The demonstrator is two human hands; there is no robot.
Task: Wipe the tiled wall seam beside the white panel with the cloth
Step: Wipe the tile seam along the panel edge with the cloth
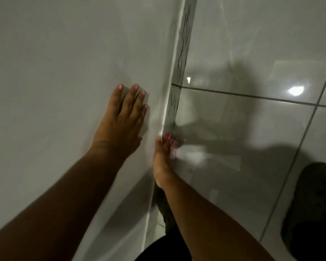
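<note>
The cloth [168, 141], pink and blurred, sits in the seam [174, 112] between panel [64, 63] and tiles [243, 119], pinched in my right hand [161, 161]. My left hand [121, 117] lies flat, fingers spread, on the panel just beside its edge. The seam runs clear above.

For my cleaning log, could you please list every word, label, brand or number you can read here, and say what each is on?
No readable text anywhere.
White panel: blank.
Glossy wall tiles: only reflections and shadows.
Narrow strip at the seam: dark scratchy lines, a pattern, not letters.
Pink cloth in the right hand: blurred, no label visible.
</note>
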